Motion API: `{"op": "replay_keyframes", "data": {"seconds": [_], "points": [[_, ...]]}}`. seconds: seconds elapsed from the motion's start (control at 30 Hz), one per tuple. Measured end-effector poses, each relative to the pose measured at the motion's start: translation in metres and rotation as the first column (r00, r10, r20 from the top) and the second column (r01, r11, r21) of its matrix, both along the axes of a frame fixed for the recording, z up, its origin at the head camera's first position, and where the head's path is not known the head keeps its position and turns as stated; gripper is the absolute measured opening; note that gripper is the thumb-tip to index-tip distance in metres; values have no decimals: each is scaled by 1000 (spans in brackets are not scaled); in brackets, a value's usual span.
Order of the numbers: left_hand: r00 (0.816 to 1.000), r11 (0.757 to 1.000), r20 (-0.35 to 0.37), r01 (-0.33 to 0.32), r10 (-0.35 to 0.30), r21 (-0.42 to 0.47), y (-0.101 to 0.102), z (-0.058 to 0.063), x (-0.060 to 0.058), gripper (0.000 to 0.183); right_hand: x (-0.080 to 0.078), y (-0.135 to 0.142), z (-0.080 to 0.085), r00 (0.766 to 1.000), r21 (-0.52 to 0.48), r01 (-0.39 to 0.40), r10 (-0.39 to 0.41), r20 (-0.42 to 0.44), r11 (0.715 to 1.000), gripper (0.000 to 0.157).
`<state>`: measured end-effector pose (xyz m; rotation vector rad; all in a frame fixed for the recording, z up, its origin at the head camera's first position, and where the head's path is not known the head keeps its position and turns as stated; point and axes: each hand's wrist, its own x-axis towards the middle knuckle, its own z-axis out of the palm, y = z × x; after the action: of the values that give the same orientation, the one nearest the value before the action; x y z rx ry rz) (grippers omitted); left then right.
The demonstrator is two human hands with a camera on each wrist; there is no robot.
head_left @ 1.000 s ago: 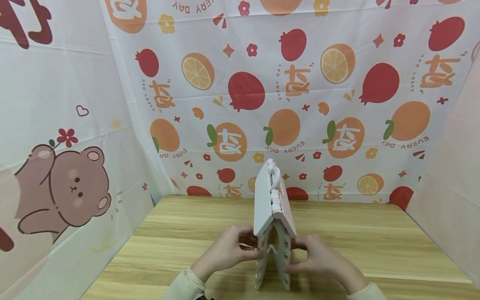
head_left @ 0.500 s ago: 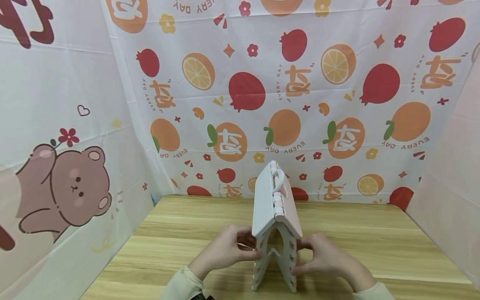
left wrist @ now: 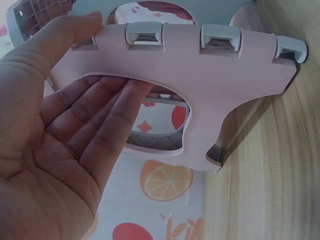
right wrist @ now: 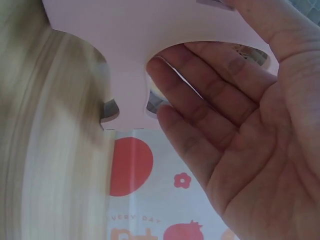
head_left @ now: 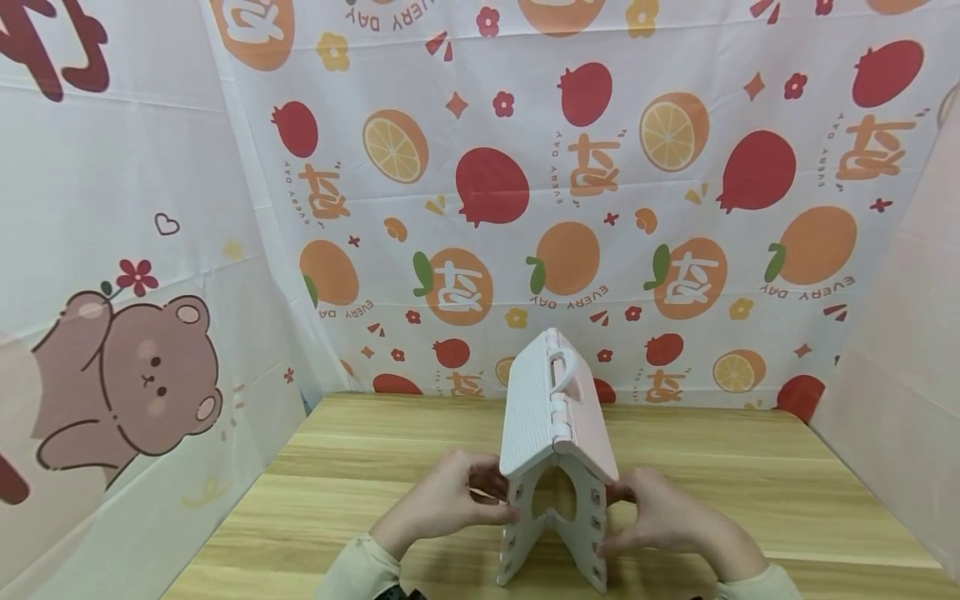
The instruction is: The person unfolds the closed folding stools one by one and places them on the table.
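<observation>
A pale pink and white folding stool (head_left: 525,412) stands partly unfolded on the table, its two seat halves sloping down like a roof from the hinged ridge. A loop handle (head_left: 566,371) sticks up from that ridge. On the stool's left side, my left hand (head_left: 450,500) grips a leg panel. The left wrist view has its thumb on the edge and its fingers (left wrist: 107,130) in the panel's oval opening. My right hand (head_left: 663,517) holds the opposite leg panel, fingertips inside its opening (right wrist: 200,80); its thumb tip is cut off in the right wrist view.
The wooden table (head_left: 390,433) extends to both sides of the stool. Behind it hangs a white cloth (head_left: 495,92) printed with fruit. Another cloth with a bear print (head_left: 157,375) hangs at the left, and a pale cloth (head_left: 900,333) at the right.
The stool's two sides have spread apart, so its seat halves slope wider and the gap between the leg panels has grown. My right hand has moved slightly rightward, my left slightly leftward.
</observation>
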<state>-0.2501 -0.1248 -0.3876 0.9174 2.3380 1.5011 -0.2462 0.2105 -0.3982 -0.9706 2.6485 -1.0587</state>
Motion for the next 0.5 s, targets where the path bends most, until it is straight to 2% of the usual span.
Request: {"op": "replay_keyframes", "data": {"seconds": [0.5], "points": [[1000, 1000, -10, 20, -21, -23, -3, 1, -1, 30, 2, 11, 4, 999, 11, -9, 9, 52, 1000, 46]]}}
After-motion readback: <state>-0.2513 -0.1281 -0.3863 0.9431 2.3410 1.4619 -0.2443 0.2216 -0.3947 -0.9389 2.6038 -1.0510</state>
